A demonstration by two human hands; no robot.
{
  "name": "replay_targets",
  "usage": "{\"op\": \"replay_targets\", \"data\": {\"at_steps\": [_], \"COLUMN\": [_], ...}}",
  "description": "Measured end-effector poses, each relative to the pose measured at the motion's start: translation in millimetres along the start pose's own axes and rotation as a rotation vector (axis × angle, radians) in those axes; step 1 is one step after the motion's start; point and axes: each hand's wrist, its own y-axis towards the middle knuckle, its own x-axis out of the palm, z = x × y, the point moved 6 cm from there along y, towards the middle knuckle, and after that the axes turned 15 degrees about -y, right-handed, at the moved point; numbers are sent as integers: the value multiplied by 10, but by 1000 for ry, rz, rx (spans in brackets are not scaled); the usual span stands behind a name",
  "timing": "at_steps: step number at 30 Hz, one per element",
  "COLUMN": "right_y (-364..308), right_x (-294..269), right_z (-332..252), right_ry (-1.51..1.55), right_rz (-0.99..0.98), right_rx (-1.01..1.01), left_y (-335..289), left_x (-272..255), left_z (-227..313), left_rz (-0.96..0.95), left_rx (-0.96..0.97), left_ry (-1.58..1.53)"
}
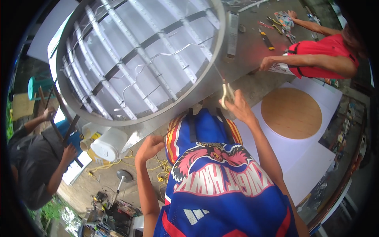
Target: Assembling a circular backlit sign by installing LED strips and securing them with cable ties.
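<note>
My right hand [239, 106] holds a pair of scissors [227, 94] by its cream handles. Their thin blades point away from me, beside the rim of a big round grey frame [215, 59]. Inside that frame run several white LED strips [136, 45], fixed across dark crossbars and joined by loose white wires [173, 53]. My left hand [150, 149] hangs near my waist at the left side of my shorts. Its fingers are curled in, and whatever they may hold is hidden.
A person in red [323, 59] leans at the right by pliers and a yellow-black cutter [267, 40]. At left, a person in dark clothes [37, 162] grips dark bars. A brown disc [292, 113] lies on white sheets; a white jug [109, 143] and yellow cord [114, 162] are left.
</note>
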Motion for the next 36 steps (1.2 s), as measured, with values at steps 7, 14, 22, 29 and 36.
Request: {"op": "replay_targets", "data": {"at_steps": [7,14,22,29,36], "right_y": [154,195,5,-141,-12], "right_x": [-294,-182,94,173,105], "right_z": [-184,-598,-882,-1029,-1041], "right_ry": [-31,-141,-181,-190,-248], "right_rz": [162,59,55,86,30], "right_rx": [-66,-180,-240,-269,-272], "left_y": [111,351,172,-90,-174], "left_x": [-516,-752,-673,-165,-468], "left_z": [-1158,-1118,-882,-173,366], "left_rz": [354,469,794,570,845], "left_rx": [67,221,341,93,419], "left_ry": [464,826,1016,647,165]}}
